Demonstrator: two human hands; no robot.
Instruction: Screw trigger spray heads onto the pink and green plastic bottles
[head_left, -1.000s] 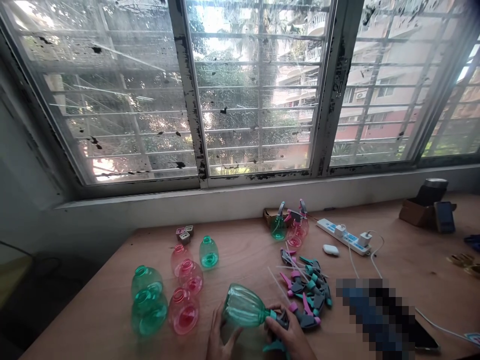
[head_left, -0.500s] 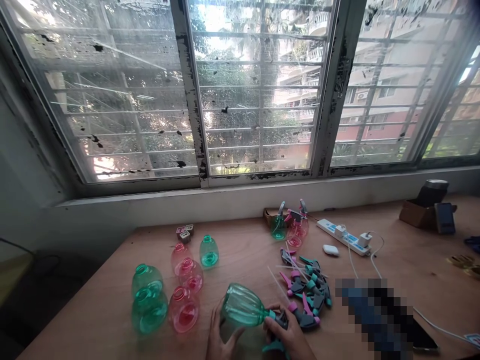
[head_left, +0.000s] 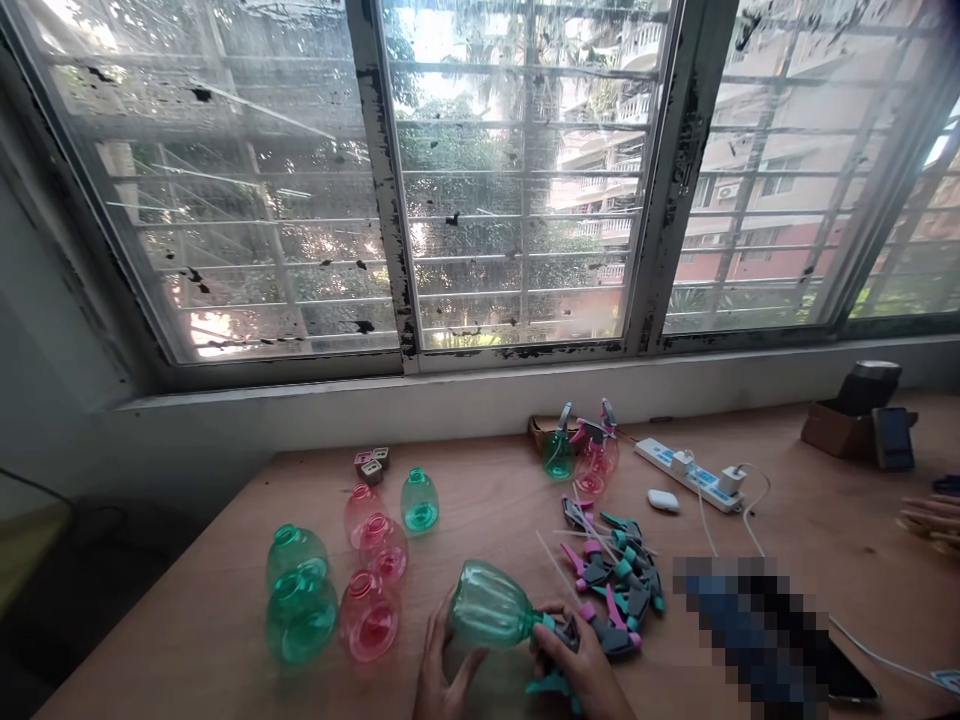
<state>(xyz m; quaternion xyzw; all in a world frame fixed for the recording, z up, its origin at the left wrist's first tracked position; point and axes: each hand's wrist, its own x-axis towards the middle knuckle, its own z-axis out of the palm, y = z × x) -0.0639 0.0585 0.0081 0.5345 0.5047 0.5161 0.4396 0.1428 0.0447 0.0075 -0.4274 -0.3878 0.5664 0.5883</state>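
Observation:
A clear green spray bottle (head_left: pixel 491 605) lies tilted on its side in the air between my hands, base to the left. My left hand (head_left: pixel 444 668) is curved around its base end, thumb below and fingers behind. At the neck, my right hand (head_left: pixel 586 668) is closed on the grey and teal trigger spray head (head_left: pixel 553 684), which meets the bottle's mouth. Just beyond my right hand lies a pile of loose spray heads (head_left: pixel 626 565) in grey, pink and teal, some with thin tubes. Left of my left hand stand open pink bottles (head_left: pixel 369 620) and green bottles (head_left: pixel 301 615).
Bottles with spray heads fitted (head_left: pixel 596 460) stand by the wall. Small dark cubes (head_left: pixel 371 465) sit at the back left. A power strip (head_left: pixel 690 474), white case (head_left: pixel 663 501) and cabled phone (head_left: pixel 844 670) lie to the right. Another person's hand (head_left: pixel 930 522) shows at the right edge.
The bottle and my hands stay almost in place, with the bottle slightly turned and its base a little higher. The other person's hand at the right edge has moved slightly.

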